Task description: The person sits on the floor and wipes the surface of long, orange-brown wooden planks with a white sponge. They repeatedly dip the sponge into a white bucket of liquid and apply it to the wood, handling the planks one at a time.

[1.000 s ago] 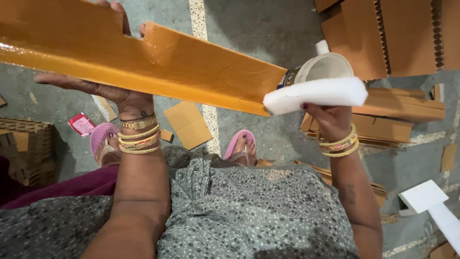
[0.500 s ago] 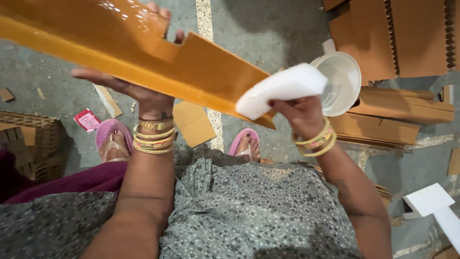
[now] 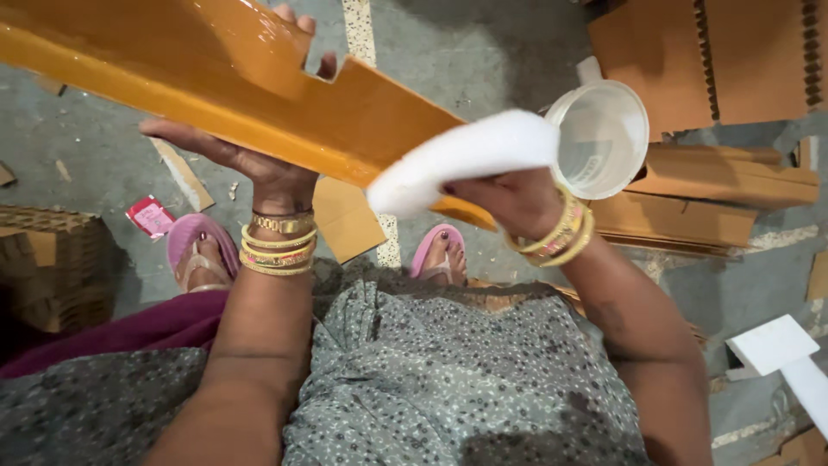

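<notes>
We hold a long orange board (image 3: 259, 103), glossy and wet-looking, across the top of the view. Our left hand (image 3: 259, 164) is under it with the palm up and the fingers spread wide, so the board rests on the hand and the shiny upper face is not touched; two fingertips show through a notch in the far edge. The board slopes down to the right, which brings its lower end close to the other hand.

Our right hand (image 3: 509, 194) is closed around a white sponge pad (image 3: 461, 160), and the pad is bent over the near edge of the board at its right end, touching it. We judge that the pad is folded like this to wipe the edge and the face together.

Just beyond the pad stands a white plastic jug (image 3: 604, 134) on the grey floor (image 3: 466, 52), near stacked brown corrugated pieces (image 3: 716, 194). Our feet in pink sandals (image 3: 194, 250) are below the board.

Compared with half a second ago, the pad is lower and further left along the edge, and now it hides less of the jug. One second ago it lay at the very tip of the board, so it has travelled up the edge. The left hand stays under the board as before.
</notes>
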